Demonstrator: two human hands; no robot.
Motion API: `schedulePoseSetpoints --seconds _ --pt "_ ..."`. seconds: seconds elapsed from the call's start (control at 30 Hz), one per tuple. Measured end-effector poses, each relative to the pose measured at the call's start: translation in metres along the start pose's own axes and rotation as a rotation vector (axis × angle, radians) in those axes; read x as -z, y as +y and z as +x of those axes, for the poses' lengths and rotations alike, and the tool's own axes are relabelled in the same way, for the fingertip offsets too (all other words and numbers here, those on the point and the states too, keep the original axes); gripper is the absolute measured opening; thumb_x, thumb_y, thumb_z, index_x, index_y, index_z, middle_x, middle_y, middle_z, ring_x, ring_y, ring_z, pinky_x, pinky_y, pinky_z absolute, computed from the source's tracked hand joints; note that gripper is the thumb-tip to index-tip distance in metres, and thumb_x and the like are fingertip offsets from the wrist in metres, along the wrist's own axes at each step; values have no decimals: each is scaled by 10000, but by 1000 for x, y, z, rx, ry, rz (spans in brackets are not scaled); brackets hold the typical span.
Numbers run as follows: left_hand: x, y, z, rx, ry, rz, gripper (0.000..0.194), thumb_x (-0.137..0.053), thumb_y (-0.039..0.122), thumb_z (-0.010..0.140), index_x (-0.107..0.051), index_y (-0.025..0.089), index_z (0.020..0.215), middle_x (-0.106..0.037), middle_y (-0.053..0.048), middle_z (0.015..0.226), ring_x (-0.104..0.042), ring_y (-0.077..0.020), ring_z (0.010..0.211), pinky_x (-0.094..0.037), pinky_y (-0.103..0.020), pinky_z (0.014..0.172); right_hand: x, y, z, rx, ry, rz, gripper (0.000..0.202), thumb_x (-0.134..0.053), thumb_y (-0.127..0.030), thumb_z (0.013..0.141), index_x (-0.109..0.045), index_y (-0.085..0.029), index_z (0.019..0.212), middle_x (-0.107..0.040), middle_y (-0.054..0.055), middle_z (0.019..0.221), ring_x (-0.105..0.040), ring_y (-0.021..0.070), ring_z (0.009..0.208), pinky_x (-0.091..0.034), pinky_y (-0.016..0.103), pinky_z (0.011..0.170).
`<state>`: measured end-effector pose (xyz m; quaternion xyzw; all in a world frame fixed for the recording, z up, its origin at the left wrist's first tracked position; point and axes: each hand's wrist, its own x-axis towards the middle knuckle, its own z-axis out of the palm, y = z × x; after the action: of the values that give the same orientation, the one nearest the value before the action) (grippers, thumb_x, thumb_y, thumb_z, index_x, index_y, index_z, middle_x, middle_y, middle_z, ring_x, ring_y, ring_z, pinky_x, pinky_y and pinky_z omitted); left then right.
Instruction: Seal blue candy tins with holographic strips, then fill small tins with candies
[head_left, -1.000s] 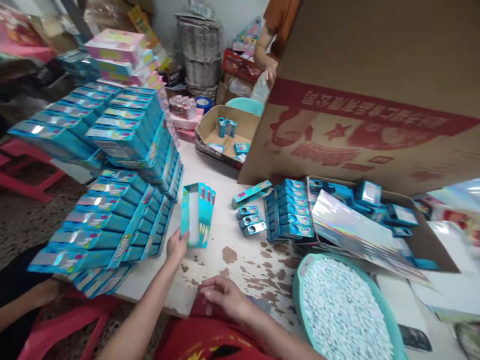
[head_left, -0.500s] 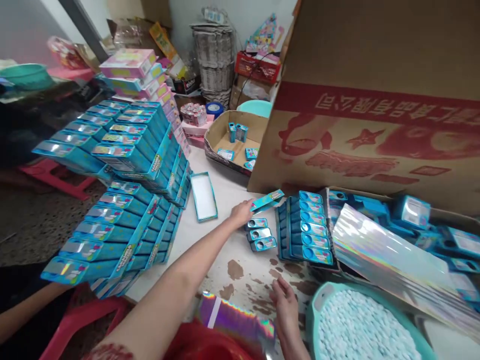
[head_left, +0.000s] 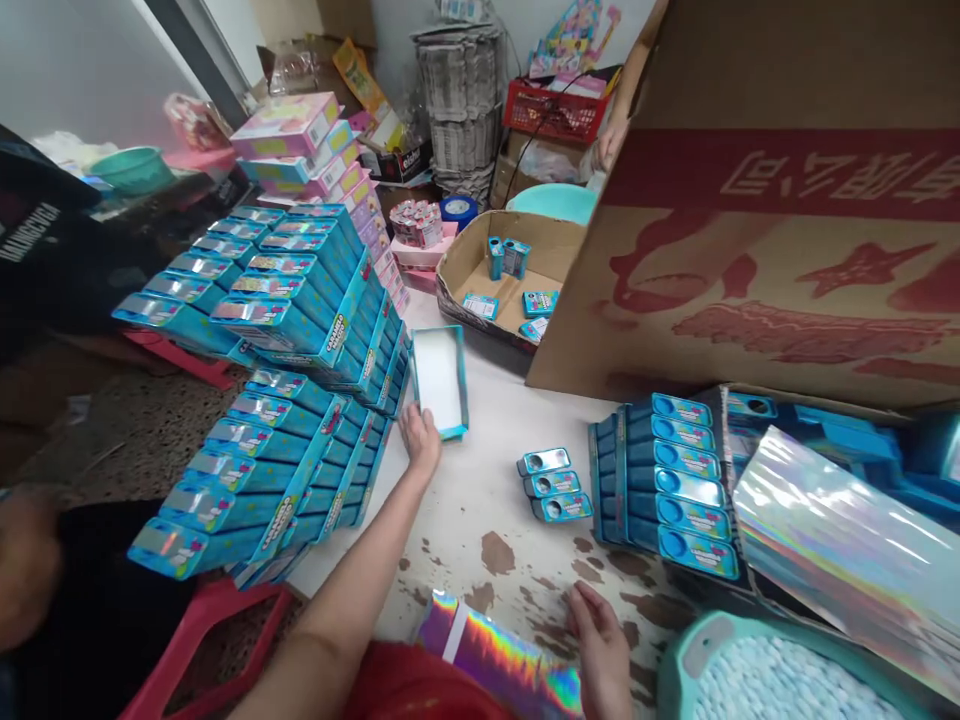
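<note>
Tray (head_left: 440, 383): open side up on the tabletop (head_left: 480, 470), just beyond the left fingers (head_left: 429, 420). These touch its near left corner, partly extended; grip cannot be determined. Right fingers (head_left: 581, 610): loosely curled, slightly parted, empty. Three small boxes (head_left: 555, 484): beyond the right fingers. Stacked boxes (head_left: 292, 330): left of the left fingers

Left hand (head_left: 421, 440): at near end of open blue tray (head_left: 439, 382), white inside, on counter (head_left: 480, 470). Right hand (head_left: 600, 640): beside shiny rainbow sheet (head_left: 502, 655). Three small blue boxes (head_left: 555, 485): between tray and upright row.
</note>
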<state>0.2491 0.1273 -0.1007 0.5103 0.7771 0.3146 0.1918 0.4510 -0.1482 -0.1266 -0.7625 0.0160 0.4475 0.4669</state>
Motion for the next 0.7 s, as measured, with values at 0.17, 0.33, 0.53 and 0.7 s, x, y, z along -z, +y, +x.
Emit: schedulePoseSetpoints --seconds 0.17,0.33,0.53,0.7 --pt "-23 -2 26 111 6 -77 520 -366 188 878 -323 64 1382 -400 -214 1410 -372 -267 1323 -329 -388 1073 -3 -4 4 47 87 -10 572 -713 -526 471 -621 -167 908 -685 75 915 -632 240 862 -521 335 734" --pt "-31 9 47 182 -110 -75 476 -342 263 917 -398 62 1344 -481 -205 1346 -438 -268 1276 -372 -375 1044 6 -7 17 95 150 2 587 -715 -531 466 -622 -160 911 -677 77 928 -625 217 806 -512 315 676" --pt "-37 16 52 234 -122 -56 506 -381 226 898 -346 112 1389 -469 -190 1354 -467 -273 1253 -377 -395 1043 6 -16 24 137 202 43 735 -645 -630 565 -555 -148 1113 -606 120 1139 -625 226 940 -530 302 719" --pt "-23 27 28 155 -78 14 775 -537 364 834 -155 86 1448 -293 -263 1446 -311 -360 1343 -315 -537 1054 1 -40 40 205 398 93 896 -332 -730 741 -331 -107 1385 -376 175 1433 -449 241 1259 -491 310 891"
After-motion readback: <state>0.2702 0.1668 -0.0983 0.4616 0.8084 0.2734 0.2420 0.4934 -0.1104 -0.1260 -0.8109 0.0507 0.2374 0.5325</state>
